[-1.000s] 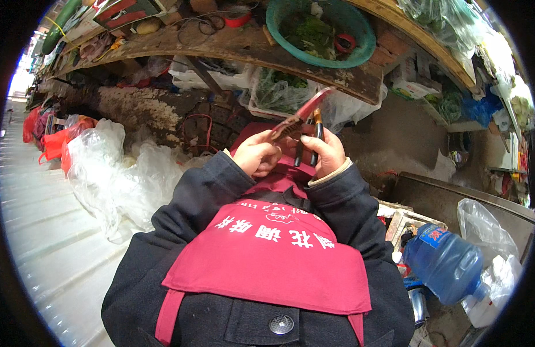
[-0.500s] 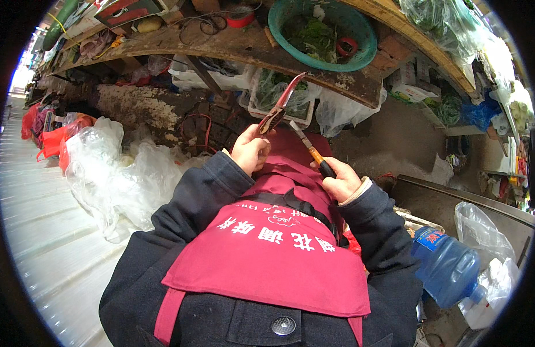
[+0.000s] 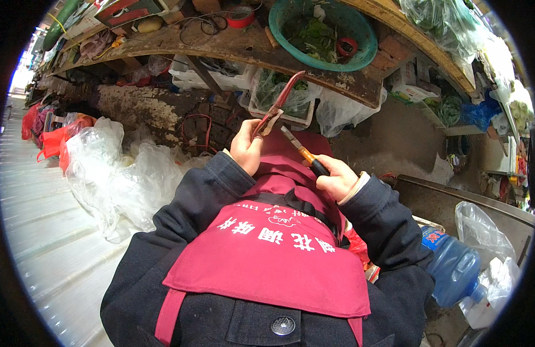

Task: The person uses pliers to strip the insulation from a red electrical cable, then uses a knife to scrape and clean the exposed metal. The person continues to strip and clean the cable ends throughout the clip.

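Observation:
My left hand [image 3: 246,148] is closed around the lower end of a long, thin, dark red stalk [image 3: 286,94]. It stands slanted, its curved tip toward the bench, with a paler patch just above my fingers. In my right hand [image 3: 338,179] is a small knife [image 3: 306,154] with an orange and black handle. Its short metal blade points up and left, a little apart from the stalk. Both hands are above my lap, over a dark red apron [image 3: 267,260].
A wooden bench [image 3: 244,51] ahead carries a teal basin [image 3: 368,58] of green leaves. Below it sits a white crate [image 3: 305,121] of greens. Clear plastic bags [image 3: 100,168] are heaped at left. A blue water jug [image 3: 455,269] lies at right.
The stalk has been turned in my left hand, so its pale patch shows differently. My right hand and the knife have shifted slightly left and down.

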Demonstrator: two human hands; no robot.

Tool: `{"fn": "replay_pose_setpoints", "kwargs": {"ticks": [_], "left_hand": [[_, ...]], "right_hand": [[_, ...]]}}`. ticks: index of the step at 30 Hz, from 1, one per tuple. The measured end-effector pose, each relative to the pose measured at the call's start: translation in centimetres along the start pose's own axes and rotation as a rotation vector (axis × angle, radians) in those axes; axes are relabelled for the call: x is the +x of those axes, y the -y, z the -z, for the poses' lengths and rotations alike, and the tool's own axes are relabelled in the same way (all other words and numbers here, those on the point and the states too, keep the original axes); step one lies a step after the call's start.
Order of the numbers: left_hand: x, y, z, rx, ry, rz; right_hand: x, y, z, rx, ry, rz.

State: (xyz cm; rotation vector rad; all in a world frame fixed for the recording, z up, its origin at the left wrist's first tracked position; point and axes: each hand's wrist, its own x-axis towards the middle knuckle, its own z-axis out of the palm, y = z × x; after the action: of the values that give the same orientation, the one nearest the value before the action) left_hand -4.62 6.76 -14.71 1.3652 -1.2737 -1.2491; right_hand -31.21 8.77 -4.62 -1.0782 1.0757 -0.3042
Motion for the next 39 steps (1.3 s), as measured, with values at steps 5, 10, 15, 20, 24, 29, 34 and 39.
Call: {"fn": "replay_pose_setpoints", "kwargs": {"ticks": [5,10,15,20,24,29,34,39], "left_hand": [[0.0,0.3,0.0,0.017,0.001,-0.015],[-0.1,0.2,-0.1,0.012,0.014,-0.003],[-0.2,0.1,0.1,0.075,0.015,-0.022],[-0.3,0.1,-0.1,0.115,0.019,-0.019],[-0.4,-0.4,-0.8,-0.039,0.068,-0.048],[-0.5,-1.1,-1.4,-0.085,0.195,0.09],[-0.3,-1.9,-0.8,-0.077,0.278,0.144],[1.9,-5.7,0.8,-0.221,0.077,-0.011]], "right_hand": [[0.4,-0.1,-0.4,-0.052,-0.022,0.059],[0.9,-1.0,-0.8,-0.091,-0.073,0.082],[1.7,-1.9,-0.6,-0.309,-0.129,0.258],[2.2,-2.6,-0.3,-0.516,-0.193,0.225],[2.2,-2.8,0.3,-0.605,-0.242,0.258],[1.6,-3.3,1.0,-0.734,-0.288,0.287],[-0.3,-3.1,0.4,-0.845,-0.329,0.427],[-1.9,-0.8,-1.5,-0.97,-0.286,0.511]]}}
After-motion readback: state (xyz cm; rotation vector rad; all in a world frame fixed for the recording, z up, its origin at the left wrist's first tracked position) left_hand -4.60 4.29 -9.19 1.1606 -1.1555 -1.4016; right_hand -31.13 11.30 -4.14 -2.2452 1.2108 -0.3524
